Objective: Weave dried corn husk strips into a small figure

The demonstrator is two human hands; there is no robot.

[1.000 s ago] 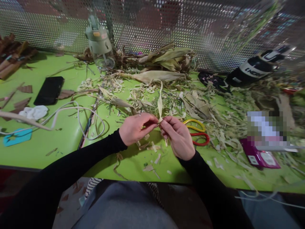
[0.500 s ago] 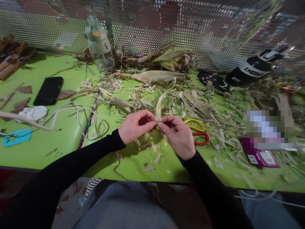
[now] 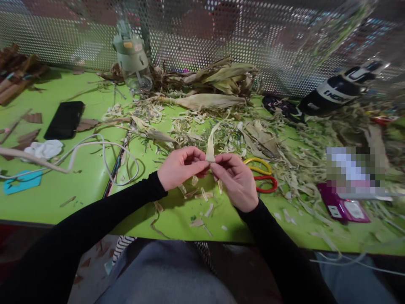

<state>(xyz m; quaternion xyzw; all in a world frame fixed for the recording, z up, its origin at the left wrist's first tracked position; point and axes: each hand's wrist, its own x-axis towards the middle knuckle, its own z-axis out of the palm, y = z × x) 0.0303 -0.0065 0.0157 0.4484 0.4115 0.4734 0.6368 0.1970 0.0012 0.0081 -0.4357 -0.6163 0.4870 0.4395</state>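
A pale strip of dried corn husk (image 3: 211, 143) stands up between my two hands, its thin end curling away to the upper right. My left hand (image 3: 182, 168) pinches its lower end from the left. From the right, the thumb and fingers of my right hand (image 3: 238, 179) close on the same end. The fingertips of both hands nearly meet there, and they hide part of the strip. Just beyond my right hand lie scissors with one yellow and one red handle loop (image 3: 266, 184). Small husk scraps (image 3: 204, 195) are scattered on the green table (image 3: 91, 202) below my hands.
Dried husks (image 3: 218, 80) and shreds lie along the back by a perforated metal screen (image 3: 196, 29). A clear-bottomed bottle (image 3: 134, 59) and a black bottle (image 3: 338, 90) stand or lean there. A phone (image 3: 65, 120), white cable (image 3: 104, 145) and purple packet (image 3: 344, 207) lie around.
The husk strip's upper end has tilted slightly down and to the right. Both hands keep their pinch in almost the same place.
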